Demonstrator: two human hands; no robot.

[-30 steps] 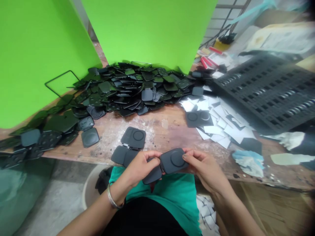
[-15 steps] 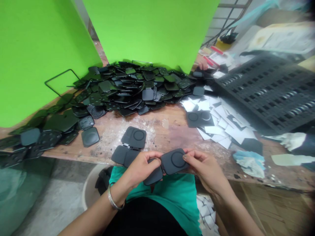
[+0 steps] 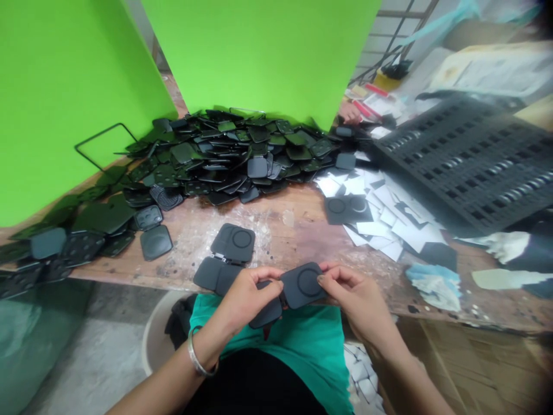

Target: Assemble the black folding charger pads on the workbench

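Between my two hands, over the table's front edge, is a black hinged folding charger pad (image 3: 303, 286) with a ring mark on its right panel. My left hand (image 3: 254, 297) pinches it near the hinge, with the thumb on top. At the right panel's far edge, the thumb and fingers of my right hand (image 3: 348, 291) are closed on it. Just left of my left hand, another unfolded black pad (image 3: 232, 243) lies on the table, its lower part partly covered by that hand. A single hinged pad (image 3: 156, 242) rests farther left.
A large heap of black pads (image 3: 228, 153) leans against green panels (image 3: 259, 52). White and black sheets (image 3: 380, 213) lie to the right, beside a black slotted tray (image 3: 470, 161). A blue-white cloth (image 3: 434, 285) sits near the front edge. Another person's hand (image 3: 351, 112) shows at the back.
The view has shifted slightly. Both hands keep the same grip on the pad, and nothing on the table has visibly moved.
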